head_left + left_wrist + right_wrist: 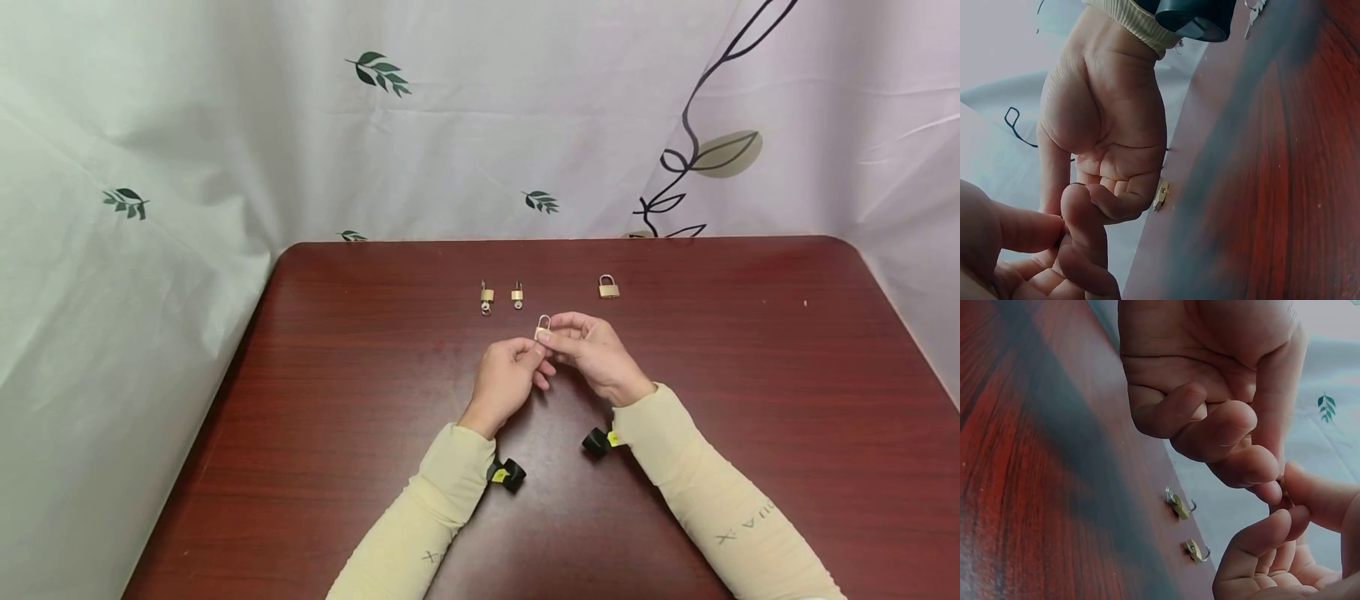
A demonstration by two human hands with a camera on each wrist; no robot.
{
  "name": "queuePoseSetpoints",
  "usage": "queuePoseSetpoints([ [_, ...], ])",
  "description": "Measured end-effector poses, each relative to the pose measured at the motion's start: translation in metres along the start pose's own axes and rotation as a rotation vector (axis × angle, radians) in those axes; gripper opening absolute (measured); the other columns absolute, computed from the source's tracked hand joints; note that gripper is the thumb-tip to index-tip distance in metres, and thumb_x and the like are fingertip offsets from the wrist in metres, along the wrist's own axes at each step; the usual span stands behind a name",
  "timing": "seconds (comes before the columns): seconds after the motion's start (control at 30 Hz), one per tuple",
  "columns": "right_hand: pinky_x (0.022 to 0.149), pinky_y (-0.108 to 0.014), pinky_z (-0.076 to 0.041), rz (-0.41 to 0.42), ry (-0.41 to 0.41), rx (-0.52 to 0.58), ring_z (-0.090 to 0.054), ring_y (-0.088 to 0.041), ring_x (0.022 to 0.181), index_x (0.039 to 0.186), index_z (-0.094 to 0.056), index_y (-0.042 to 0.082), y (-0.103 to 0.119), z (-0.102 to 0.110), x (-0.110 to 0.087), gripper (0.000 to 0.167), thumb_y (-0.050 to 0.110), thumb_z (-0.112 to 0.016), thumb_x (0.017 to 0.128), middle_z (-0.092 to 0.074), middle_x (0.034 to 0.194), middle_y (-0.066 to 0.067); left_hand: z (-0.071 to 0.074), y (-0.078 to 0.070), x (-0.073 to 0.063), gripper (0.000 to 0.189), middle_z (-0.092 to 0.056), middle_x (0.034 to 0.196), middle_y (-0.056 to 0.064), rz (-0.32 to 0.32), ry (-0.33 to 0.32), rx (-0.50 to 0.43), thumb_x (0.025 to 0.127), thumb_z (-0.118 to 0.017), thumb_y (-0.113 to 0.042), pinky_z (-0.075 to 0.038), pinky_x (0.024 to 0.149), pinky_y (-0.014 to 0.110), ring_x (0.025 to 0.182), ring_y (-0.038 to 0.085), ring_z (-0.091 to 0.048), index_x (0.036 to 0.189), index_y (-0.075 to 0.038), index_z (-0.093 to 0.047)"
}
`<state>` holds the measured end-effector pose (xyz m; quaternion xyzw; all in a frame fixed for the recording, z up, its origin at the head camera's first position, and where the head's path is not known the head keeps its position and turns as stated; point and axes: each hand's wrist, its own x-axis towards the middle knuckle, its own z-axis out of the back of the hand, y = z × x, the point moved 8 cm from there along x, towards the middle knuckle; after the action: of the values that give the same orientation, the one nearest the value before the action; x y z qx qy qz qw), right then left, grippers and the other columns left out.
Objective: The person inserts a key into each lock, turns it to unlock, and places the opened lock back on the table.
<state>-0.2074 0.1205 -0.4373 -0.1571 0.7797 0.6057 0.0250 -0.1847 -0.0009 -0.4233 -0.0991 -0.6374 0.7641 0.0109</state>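
Observation:
In the head view, my right hand (603,358) pinches a small brass padlock (542,331) between thumb and fingers, its silver shackle pointing up. My left hand (506,379) meets it from the left, thumb and fingertip pinched together at the padlock's lower end. What those left fingertips pinch is mostly covered; I cannot tell its kind. Both hands are raised over the dark red table (360,400), fingertips overlapping. Seen from the right wrist, only a sliver of the brass (1284,489) shows between the fingers.
Farther back stand two brass padlocks, one (487,295) with a ring at its base and another (517,295) beside it. Their shackles hang open in the right wrist view. A larger padlock (608,289) sits to their right. Silver keys (1252,15) appear in the left wrist view.

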Motion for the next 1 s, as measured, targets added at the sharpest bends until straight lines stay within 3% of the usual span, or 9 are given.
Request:
queuePoseSetpoints([
  [0.13,0.063,-0.02,-0.05,0.0,-0.012,0.003,-0.063,-0.006,0.069,0.098,-0.059,0.007,0.0003,0.0012,0.0001,0.011,-0.001,-0.067,0.094,-0.07,0.078,0.004,0.0006,-0.0007,0.0005,0.021,-0.072,0.071,0.009,-0.007,-0.008,0.01,0.101,-0.058,-0.011,-0.055,0.058,0.037,0.052,0.011,-0.063,0.093,0.003,-0.072],
  [0.33,0.061,-0.019,-0.049,0.015,-0.01,0.009,-0.061,-0.005,0.066,0.095,-0.063,0.012,0.0011,-0.0005,0.0,0.013,-0.001,-0.065,0.095,-0.069,0.078,0.005,0.001,-0.0019,0.0003,0.02,-0.073,0.072,0.011,-0.011,-0.004,0.067,0.098,-0.064,-0.016,-0.049,0.054,0.024,0.053,0.012,-0.065,0.09,0.0,-0.072],
  [0.57,0.06,-0.02,-0.047,0.034,-0.043,-0.065,-0.058,-0.005,0.064,0.1,-0.062,0.01,0.0043,0.0005,-0.0011,0.011,0.001,-0.066,0.095,-0.068,0.076,0.006,-0.0007,0.0011,0.0014,0.019,-0.074,0.077,0.014,-0.017,0.018,0.13,0.099,-0.064,-0.016,-0.046,0.054,0.022,0.054,0.011,-0.065,0.094,0.0,-0.072],
  [1.0,0.059,-0.021,-0.046,0.002,-0.091,-0.152,-0.054,-0.006,0.061,0.11,-0.057,0.005,0.0038,0.0071,-0.0006,0.018,0.006,-0.068,0.095,-0.066,0.073,0.006,-0.0012,0.0011,-0.001,0.018,-0.073,0.074,0.009,-0.001,0.032,0.131,0.098,-0.063,-0.015,-0.049,0.054,0.024,0.056,0.014,-0.067,0.097,0.001,-0.071],
])
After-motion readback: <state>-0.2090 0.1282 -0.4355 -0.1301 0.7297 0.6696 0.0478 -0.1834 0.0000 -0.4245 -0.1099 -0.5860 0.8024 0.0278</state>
